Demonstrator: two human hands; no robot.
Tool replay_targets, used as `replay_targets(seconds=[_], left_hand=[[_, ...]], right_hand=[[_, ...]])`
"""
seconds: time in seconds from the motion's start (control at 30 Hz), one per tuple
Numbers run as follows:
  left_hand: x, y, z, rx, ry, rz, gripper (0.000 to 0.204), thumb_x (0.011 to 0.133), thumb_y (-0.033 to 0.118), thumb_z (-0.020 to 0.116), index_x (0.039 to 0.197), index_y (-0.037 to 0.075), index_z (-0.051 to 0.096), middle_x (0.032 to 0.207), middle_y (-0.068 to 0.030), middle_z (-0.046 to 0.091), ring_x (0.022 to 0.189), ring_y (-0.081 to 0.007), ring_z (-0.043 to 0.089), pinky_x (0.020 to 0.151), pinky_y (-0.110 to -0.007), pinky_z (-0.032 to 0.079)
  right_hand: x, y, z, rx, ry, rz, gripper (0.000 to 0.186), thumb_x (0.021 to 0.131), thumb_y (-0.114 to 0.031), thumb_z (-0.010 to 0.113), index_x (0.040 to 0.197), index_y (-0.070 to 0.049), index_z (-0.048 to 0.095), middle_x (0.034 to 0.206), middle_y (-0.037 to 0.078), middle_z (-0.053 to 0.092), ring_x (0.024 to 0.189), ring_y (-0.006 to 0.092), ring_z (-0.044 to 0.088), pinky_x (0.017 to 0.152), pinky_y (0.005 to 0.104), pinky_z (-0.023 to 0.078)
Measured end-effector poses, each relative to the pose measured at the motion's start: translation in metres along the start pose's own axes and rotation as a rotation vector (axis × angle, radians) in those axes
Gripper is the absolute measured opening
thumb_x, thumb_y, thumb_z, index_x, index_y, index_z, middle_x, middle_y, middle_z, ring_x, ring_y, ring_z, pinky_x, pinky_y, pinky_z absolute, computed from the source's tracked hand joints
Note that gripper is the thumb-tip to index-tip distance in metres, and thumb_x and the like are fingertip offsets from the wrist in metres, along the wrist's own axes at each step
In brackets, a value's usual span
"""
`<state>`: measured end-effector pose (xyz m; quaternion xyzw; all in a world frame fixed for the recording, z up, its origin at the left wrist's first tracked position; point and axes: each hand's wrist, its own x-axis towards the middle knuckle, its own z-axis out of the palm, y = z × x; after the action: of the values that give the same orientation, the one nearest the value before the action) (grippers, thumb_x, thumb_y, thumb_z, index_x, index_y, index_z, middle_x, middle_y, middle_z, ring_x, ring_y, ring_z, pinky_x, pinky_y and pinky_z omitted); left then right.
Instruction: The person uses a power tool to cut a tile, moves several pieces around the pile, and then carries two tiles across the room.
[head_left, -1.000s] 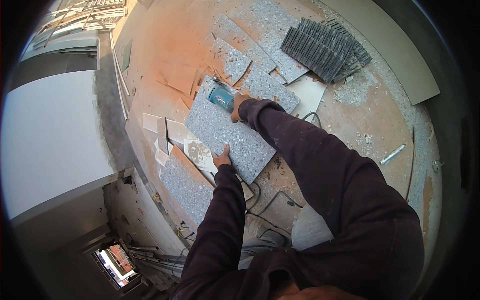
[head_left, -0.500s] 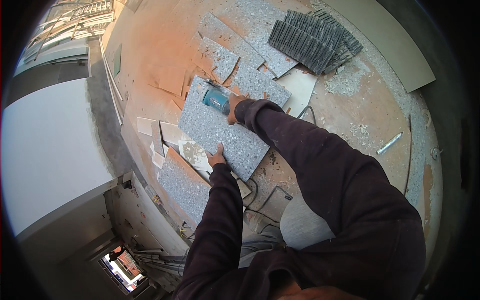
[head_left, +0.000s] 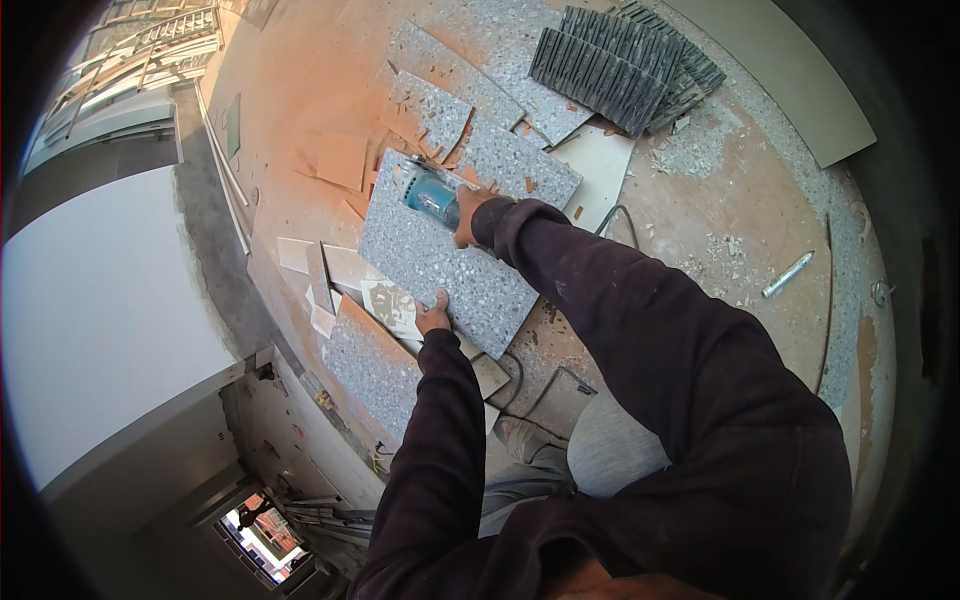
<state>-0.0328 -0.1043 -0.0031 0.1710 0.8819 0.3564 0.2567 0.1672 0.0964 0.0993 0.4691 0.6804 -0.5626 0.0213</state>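
Head view: one power tool (head_left: 430, 194), teal, barrel-bodied, resting over the far edge of a slab (head_left: 455, 268). Change: against a second ago, the tool is sitting slightly farther from the slab's far corner; over the last half-second it is scarcely shifting, probably indicating slow, steady work along that edge. Right hand (head_left: 470, 214): fingers wrapping closely around the tool's rear barrel. Left hand (head_left: 433, 316): thumb lying on the slab's near-left border, other fingers partly hidden; cannot tell how far they are curling. Materials: slab, grey, pale-speckled, flat, straight-edged; dark ribbed tiles (head_left: 620, 70), rough, overlapping in a fan; white sheet (head_left: 600, 168), smooth, lying partly beneath slabs; orange dust (head_left: 290, 130), powdery, coating the ground
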Motion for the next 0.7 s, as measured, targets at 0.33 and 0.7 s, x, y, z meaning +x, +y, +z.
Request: replay_targets(seconds=[0.33, 0.7], left_hand=[[0.016, -0.016, -0.004, 0.019, -0.004, 0.043, 0.079, 0.071, 0.018, 0.069, 0.126, -0.013, 0.021, 0.110, -0.0233, 0.048, 0.088, -0.0239, 0.053, 0.077, -0.030, 0.043], [0.017, -0.013, -0.007, 0.073, 0.031, 0.073, 0.084, 0.069, 0.026, 0.071, 0.125, -0.013, 0.023, 0.105, -0.0236, 0.051, 0.079, -0.0245, 0.055, 0.070, -0.031, 0.045]], right_hand=[[-0.015, 0.009, 0.003, -0.033, 0.003, -0.036, 0.070, 0.057, -0.024, 0.071, 0.112, 0.004, 0.037, 0.102, 0.024, 0.054, 0.096, 0.0329, 0.054, 0.081, 0.0385, 0.044], [-0.027, 0.017, 0.003, -0.024, -0.001, -0.046, 0.070, 0.056, -0.022, 0.072, 0.112, 0.003, 0.037, 0.103, 0.024, 0.053, 0.098, 0.0338, 0.053, 0.081, 0.0385, 0.044]])
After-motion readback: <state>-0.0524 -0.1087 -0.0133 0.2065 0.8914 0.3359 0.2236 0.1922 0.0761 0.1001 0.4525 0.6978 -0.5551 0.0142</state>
